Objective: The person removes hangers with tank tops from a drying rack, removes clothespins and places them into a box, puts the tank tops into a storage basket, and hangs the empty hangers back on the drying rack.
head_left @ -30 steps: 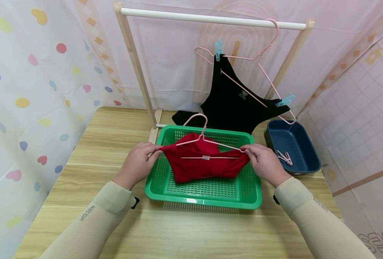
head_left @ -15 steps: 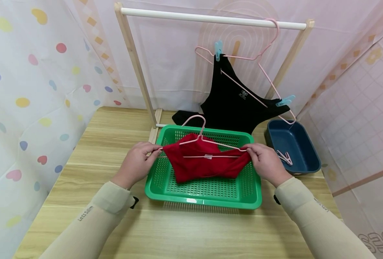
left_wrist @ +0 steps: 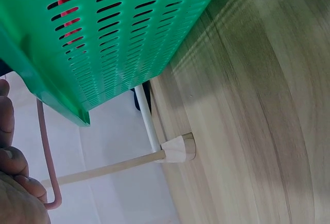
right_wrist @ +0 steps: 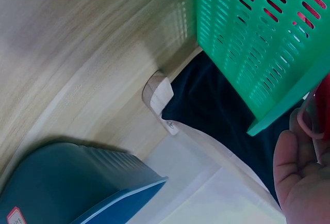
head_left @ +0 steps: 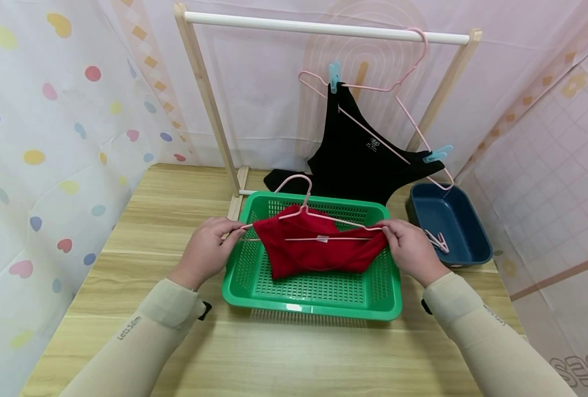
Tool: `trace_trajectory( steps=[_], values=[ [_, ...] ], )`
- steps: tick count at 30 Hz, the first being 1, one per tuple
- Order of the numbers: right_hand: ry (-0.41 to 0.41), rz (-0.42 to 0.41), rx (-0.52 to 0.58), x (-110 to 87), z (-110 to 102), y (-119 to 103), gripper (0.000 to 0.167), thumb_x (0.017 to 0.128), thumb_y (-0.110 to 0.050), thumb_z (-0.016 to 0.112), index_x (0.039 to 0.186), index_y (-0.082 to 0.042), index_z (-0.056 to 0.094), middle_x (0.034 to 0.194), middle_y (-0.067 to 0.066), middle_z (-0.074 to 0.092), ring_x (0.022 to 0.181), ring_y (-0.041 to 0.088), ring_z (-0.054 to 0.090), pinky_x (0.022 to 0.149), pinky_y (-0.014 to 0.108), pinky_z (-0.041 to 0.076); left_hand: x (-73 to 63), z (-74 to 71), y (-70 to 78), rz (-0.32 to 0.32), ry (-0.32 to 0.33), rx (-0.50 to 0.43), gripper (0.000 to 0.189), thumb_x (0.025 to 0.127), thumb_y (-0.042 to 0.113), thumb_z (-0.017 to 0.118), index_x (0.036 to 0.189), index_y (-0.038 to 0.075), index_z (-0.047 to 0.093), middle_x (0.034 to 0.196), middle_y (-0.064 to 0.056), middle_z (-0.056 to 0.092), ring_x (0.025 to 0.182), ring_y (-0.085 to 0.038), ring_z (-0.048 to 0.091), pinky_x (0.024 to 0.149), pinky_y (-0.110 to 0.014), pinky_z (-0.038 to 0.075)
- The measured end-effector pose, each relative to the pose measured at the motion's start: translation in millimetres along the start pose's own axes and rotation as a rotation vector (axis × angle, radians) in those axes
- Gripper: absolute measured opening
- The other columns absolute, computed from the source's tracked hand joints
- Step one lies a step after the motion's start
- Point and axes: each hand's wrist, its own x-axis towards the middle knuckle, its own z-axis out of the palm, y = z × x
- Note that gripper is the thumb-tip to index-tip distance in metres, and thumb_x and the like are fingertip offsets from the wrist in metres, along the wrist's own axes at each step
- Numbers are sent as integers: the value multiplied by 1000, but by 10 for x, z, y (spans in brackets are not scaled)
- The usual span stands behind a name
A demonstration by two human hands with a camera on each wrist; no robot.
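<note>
A red top lies in and above the green basket, with a pink hanger threaded through its neck opening. My left hand pinches the hanger's left end, which sticks out past the top's left shoulder. In the left wrist view the bent hanger end lies against curled fingers. At the other side, my right hand pinches the top's right shoulder together with the hanger's right end. The right wrist view shows the hanger's looped corner beside red cloth at that hand's fingers.
Behind the basket stands a rack with a white rail. A black garment hangs there from another pink hanger, held by blue clothes pegs. A dark blue bin with pink pegs stands at the right.
The hanger has slid left inside the red top. My left hand has shifted slightly left, from pinching the cloth to pinching the hanger end alone. The right hand has barely moved.
</note>
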Motion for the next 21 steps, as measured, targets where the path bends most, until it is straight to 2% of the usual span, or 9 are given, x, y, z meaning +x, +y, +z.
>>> trace_trajectory(
  steps=[9, 14, 21],
  values=[
    [9, 27, -5, -14, 12, 1, 29, 112, -13, 49, 127, -4, 72, 125, 18, 73, 111, 35, 69, 98, 55, 55, -10, -24, -11, -4, 7, -2, 21, 106, 16, 64, 117, 6, 79, 106, -9, 77, 106, -30, 63, 92, -51, 53],
    [11, 36, 0, -19, 8, 0, 29, 112, -12, 49, 128, -3, 71, 129, 20, 72, 119, 38, 68, 103, 57, 53, -10, -25, -22, 17, 29, 1, 20, 105, 15, 65, 115, 5, 79, 102, -9, 77, 103, -30, 64, 91, -51, 52],
    [6, 48, 6, -20, 7, 4, 31, 112, -11, 47, 132, -1, 69, 133, 21, 70, 122, 39, 67, 105, 58, 52, -3, -21, -50, 34, 48, -2, 19, 105, 17, 66, 112, 5, 80, 107, -11, 78, 106, -33, 65, 96, -55, 52]
  ],
)
